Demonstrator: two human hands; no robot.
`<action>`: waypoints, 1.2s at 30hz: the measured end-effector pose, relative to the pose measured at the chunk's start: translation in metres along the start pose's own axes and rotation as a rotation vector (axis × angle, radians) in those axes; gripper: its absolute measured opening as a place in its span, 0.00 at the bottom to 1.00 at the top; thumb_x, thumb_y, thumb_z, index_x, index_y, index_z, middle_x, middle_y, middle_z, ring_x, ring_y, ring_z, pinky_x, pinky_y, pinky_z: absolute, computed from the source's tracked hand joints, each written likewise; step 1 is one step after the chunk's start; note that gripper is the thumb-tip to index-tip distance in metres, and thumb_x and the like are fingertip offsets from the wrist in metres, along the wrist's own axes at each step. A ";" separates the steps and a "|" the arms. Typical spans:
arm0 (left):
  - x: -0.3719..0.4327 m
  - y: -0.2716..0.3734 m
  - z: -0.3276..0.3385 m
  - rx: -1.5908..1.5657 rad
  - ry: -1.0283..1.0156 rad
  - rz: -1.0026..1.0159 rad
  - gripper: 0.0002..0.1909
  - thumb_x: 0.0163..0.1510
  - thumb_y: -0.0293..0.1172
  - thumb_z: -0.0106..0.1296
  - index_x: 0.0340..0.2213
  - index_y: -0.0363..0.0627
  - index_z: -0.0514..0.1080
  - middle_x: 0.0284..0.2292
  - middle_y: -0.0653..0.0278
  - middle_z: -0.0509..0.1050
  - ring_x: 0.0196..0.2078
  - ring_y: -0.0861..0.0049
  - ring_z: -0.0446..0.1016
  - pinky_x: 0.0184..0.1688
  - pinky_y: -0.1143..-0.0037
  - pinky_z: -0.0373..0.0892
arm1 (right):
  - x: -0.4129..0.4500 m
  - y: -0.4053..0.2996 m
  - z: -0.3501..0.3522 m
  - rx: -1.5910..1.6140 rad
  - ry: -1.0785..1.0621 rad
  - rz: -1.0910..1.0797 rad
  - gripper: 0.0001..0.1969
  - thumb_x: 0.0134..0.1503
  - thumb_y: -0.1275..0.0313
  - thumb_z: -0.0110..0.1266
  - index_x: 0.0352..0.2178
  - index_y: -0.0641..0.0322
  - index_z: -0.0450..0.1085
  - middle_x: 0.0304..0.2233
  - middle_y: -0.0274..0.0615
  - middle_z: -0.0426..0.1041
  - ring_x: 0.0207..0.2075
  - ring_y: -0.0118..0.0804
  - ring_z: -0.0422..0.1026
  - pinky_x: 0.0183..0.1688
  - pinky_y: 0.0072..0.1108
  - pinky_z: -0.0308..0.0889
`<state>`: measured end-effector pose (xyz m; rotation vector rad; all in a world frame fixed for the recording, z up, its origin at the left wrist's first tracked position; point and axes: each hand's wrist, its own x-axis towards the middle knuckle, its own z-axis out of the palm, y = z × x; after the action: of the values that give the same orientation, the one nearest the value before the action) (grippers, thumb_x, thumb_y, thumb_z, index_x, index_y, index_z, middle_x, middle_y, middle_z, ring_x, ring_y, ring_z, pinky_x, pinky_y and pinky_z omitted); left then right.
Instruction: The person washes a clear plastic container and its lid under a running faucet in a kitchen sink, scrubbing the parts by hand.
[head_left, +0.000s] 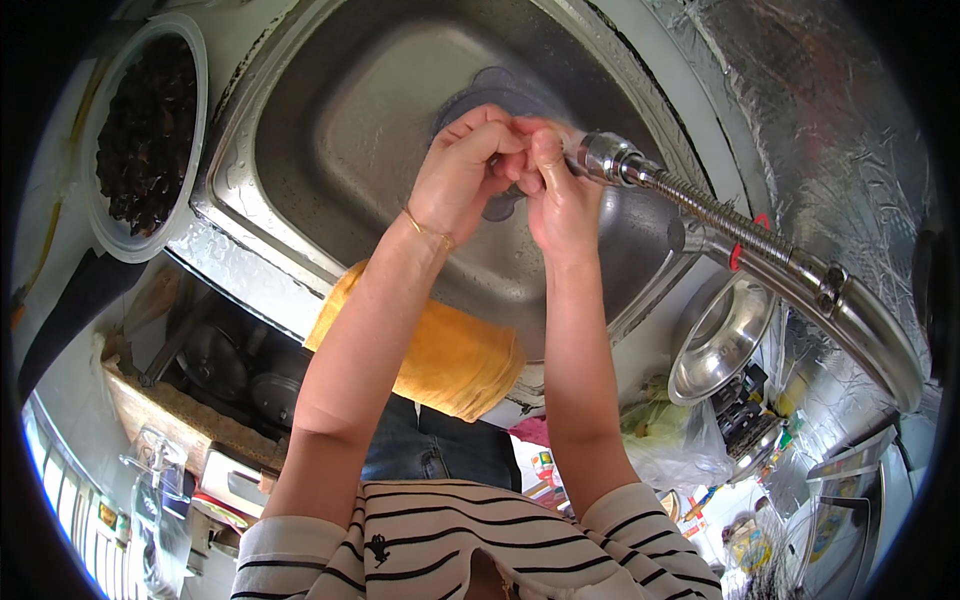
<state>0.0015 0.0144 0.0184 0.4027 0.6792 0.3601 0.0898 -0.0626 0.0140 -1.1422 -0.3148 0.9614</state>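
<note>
Above a stainless steel sink (360, 127), both hands meet close to the end of a flexible metal faucet (611, 159). My left hand (469, 161), with a thin bracelet at its wrist, has its fingers bent against the other hand's fingertips. My right hand (562, 180) is wet, its thumb raised, right beside the faucet's end. Whether something small lies between the fingers cannot be made out. Beneath the hands a dark drain cover (491, 84) shows in the basin. A yellow cloth (450, 360) hangs over the sink's near edge, below the forearms.
At the left, a clear plastic bowl (196, 105) holds dark, wet pieces. A metal basin (694, 367) stands right of the sink, near a plastic bag with something green (660, 427). The faucet's thick curved pipe (885, 352) arches along the right side.
</note>
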 end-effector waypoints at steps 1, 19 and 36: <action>-0.001 0.001 0.000 0.017 -0.002 0.003 0.04 0.47 0.23 0.43 0.22 0.47 0.63 0.20 0.69 0.67 0.22 0.84 0.63 0.24 0.83 0.58 | 0.000 -0.001 0.002 0.001 0.000 0.000 0.12 0.54 0.68 0.52 0.31 0.70 0.70 0.19 0.36 0.69 0.19 0.21 0.62 0.19 0.12 0.51; -0.002 0.008 0.005 0.268 -0.008 0.022 0.02 0.48 0.24 0.45 0.27 0.41 0.67 0.20 0.71 0.68 0.20 0.89 0.60 0.22 0.86 0.54 | 0.001 -0.001 0.000 0.018 0.081 0.012 0.10 0.53 0.70 0.54 0.29 0.69 0.71 0.24 0.39 0.72 0.19 0.22 0.65 0.19 0.12 0.51; -0.003 -0.003 0.003 0.218 -0.031 0.050 0.16 0.57 0.39 0.44 0.20 0.45 0.66 0.17 0.74 0.64 0.18 0.90 0.54 0.20 0.85 0.50 | -0.001 0.000 0.003 0.038 0.206 -0.005 0.10 0.50 0.68 0.58 0.25 0.64 0.69 0.17 0.32 0.65 0.14 0.20 0.57 0.16 0.12 0.48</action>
<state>0.0023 0.0097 0.0206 0.6325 0.6810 0.3275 0.0873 -0.0614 0.0159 -1.1938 -0.1317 0.8340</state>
